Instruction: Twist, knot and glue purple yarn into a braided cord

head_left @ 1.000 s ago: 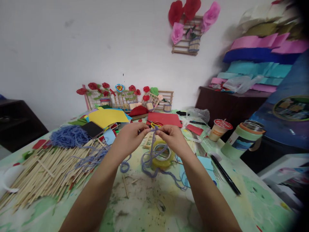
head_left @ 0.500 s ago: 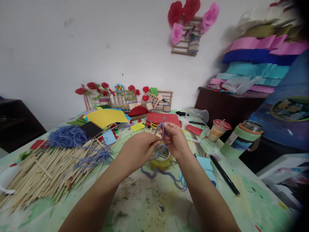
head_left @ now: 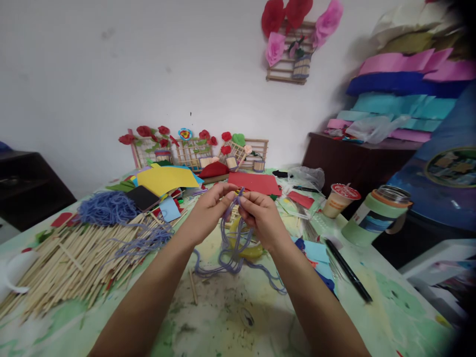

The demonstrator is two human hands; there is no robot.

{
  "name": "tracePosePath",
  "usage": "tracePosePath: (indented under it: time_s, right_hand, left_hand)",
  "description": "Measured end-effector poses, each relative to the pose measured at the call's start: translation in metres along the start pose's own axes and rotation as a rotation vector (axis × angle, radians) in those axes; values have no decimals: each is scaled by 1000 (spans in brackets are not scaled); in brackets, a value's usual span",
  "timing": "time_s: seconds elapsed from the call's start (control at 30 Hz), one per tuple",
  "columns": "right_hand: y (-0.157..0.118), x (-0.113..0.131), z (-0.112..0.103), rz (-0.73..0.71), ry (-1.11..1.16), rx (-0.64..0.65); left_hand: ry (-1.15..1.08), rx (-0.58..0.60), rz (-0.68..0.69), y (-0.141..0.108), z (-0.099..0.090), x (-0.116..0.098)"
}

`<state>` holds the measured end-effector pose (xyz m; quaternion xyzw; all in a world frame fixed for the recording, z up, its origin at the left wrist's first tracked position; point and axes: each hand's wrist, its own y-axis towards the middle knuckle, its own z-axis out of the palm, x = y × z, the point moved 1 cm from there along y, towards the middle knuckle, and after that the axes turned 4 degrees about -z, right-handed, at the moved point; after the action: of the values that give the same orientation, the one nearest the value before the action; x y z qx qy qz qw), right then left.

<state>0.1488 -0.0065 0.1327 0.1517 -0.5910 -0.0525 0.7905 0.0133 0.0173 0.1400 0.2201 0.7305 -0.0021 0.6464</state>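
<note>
Strands of purple-blue yarn (head_left: 231,250) hang from my fingertips and trail in loose loops over the table. My left hand (head_left: 211,210) pinches the yarn between thumb and forefinger. Close beside it, my right hand (head_left: 262,213) is also closed on the yarn, its fingertips almost touching the left ones. Behind the hanging strands lies a roll of yellowish tape (head_left: 253,252), partly covered by them. What exactly the yarn forms between the fingertips is too small to make out.
Left of me lie many thin wooden sticks (head_left: 80,263) and a heap of purple-blue yarn (head_left: 108,208). Yellow paper (head_left: 167,181) and red paper (head_left: 255,183) lie behind my hands. To the right stand a drink cup (head_left: 339,201), an open green bottle (head_left: 375,215) and a black pen (head_left: 348,270).
My hands have come closer together and shifted slightly left. My left hand has turned, so its thumb shows. More yarn now hangs in loops below them.
</note>
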Motion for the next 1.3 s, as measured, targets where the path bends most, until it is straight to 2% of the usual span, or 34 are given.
tracePosePath:
  time_s: [0.17,0.3,0.37,0.5,0.6,0.73,0.9,1.0,1.13,1.3]
  right_hand:
    - [3,-6,-3,-54,-150,58]
    - [3,-8,-3,-140,-381,108]
    - [1,-7,-1,-192,-514,107]
    - [-1,-5,1,-313,-785,53]
    - [0,-6,0,-327,-876,40]
    - [1,-8,-2,-321,-882,55]
    - [2,-5,-3,-327,-852,35]
    - [5,-5,-6,-247,-721,53]
    - [8,-7,-11,-125,-476,70]
    - [8,-6,-11,-55,-286,65]
  left_hand:
    - [79,-46,94,-1,-3,-6]
    - [77,-58,106,1,-7,-4]
    - [29,-71,82,3,-9,-2]
    - [-72,-18,-37,6,-9,3]
    - [-42,-19,-61,6,-7,4]
    - [10,30,-56,5,-4,4]
    - [95,-45,16,7,-9,3]
    - [59,-32,18,8,-11,3]
    - [-26,16,-66,7,-15,1]
    - [30,113,-68,3,-20,-5]
